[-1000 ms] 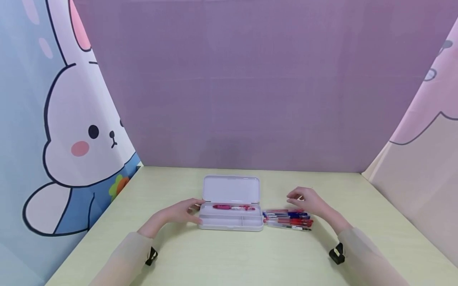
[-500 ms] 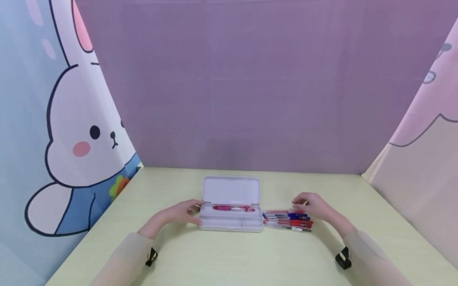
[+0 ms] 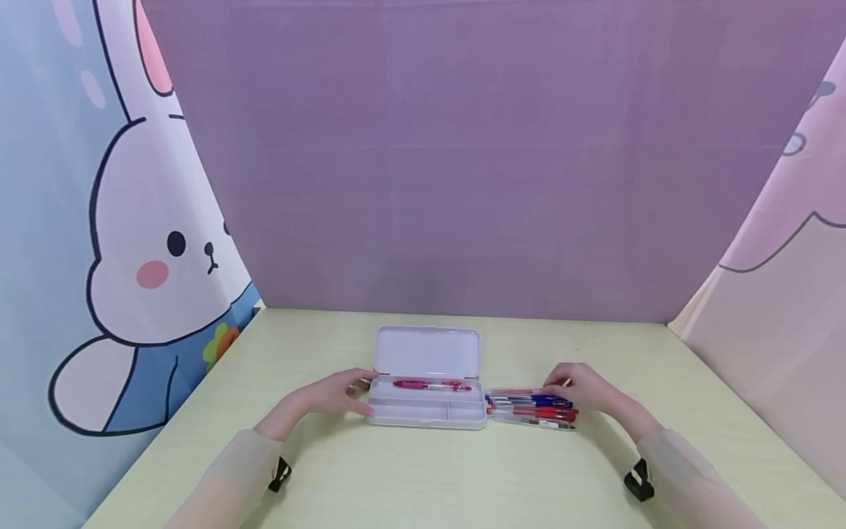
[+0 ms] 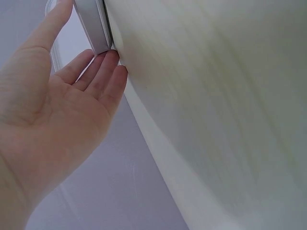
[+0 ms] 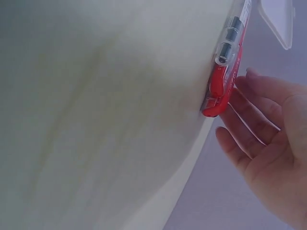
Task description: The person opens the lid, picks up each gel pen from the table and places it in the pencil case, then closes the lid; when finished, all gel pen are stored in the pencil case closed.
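A white pencil case (image 3: 426,422) stands with its lid raised on the table, seen in the head view. In its rear compartment lies a pink pen (image 3: 423,384). My left hand (image 3: 330,393) holds the case by its left end, thumb toward the front and fingers at the rear corner; the left wrist view shows the fingertips against that corner (image 4: 98,45). Right of the case lies a row of pens (image 3: 532,408) with red, blue and black parts. My right hand (image 3: 584,388) reaches down at their rear side, loose fingers close behind the red pens (image 5: 223,91); contact is unclear.
The pale table (image 3: 423,477) extends around the case and pens. A purple cloth (image 3: 423,184) rises behind it. A printed rabbit curtain (image 3: 152,220) borders the left side, a pink and cream one (image 3: 786,308) the right.
My right hand has lowered and shifted slightly right and nearer, down to the rear edge of the pens. The left hand, case and pens look the same.
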Demonstrator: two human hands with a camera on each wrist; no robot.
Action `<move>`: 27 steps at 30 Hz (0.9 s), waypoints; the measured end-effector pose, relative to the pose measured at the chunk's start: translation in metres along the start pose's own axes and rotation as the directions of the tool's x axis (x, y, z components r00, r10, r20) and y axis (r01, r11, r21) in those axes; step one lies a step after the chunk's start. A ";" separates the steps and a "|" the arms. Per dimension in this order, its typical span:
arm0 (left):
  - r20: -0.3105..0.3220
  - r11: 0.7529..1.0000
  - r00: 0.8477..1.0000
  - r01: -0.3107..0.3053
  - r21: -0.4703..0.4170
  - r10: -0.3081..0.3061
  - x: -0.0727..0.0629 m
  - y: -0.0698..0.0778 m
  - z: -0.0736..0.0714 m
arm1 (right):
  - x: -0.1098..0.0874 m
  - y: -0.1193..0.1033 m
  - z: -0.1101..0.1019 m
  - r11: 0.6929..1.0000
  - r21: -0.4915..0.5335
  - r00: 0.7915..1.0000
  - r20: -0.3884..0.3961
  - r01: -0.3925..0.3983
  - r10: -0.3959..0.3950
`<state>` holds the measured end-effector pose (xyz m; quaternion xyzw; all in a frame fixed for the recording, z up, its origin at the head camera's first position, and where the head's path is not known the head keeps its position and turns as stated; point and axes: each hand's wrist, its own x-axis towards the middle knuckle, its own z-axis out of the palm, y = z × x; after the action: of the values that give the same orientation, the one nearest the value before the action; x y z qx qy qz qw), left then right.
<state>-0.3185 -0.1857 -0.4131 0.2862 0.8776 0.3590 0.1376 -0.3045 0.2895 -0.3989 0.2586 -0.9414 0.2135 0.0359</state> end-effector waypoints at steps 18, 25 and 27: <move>0.000 1.000 1.000 0.005 -0.001 -0.005 0.003 -0.003 0.000 | 0.004 0.002 0.005 0.994 -0.113 1.000 -0.007 -0.010 0.009; -0.002 1.000 1.000 0.014 0.005 -0.014 0.002 -0.003 0.000 | 0.006 0.003 0.010 0.991 -0.122 0.998 -0.008 -0.057 0.057; -0.003 1.000 1.000 0.022 -0.001 -0.022 0.002 -0.003 0.001 | 0.006 0.003 0.011 0.990 -0.128 0.998 -0.011 -0.062 0.061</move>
<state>-0.3210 -0.1855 -0.4156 0.2761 0.8807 0.3584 0.1403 -0.3108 0.2845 -0.4089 0.2258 -0.9606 0.1546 0.0491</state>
